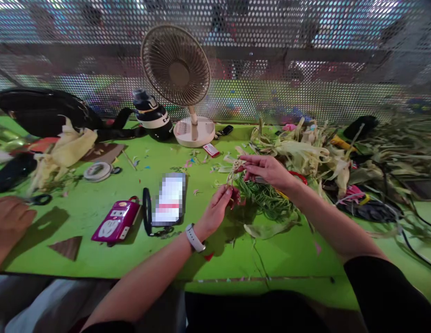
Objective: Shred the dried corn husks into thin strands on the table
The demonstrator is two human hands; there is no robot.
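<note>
My left hand [220, 206] pinches the lower end of a small, pale piece of twisted or braided corn husk [232, 175] between thumb and fingers. At its upper end is my right hand [265, 170], index finger stretched out and the other fingertips closed against the husk. Under the right hand lies a tangle of green string [271, 199]. A red loop [298, 177] shows behind the right wrist; what it belongs to is hidden. Below the string rests a loose husk leaf [269, 229].
A phone [168, 199] and magenta case [118, 221] lie left of my hands. Behind stand a fan [194, 132] and black bottle [156, 118]. Dried husks [302, 150] pile up at right. Another person's hand [10, 222] is at the left edge. Perforated metal [271, 83] closes the back.
</note>
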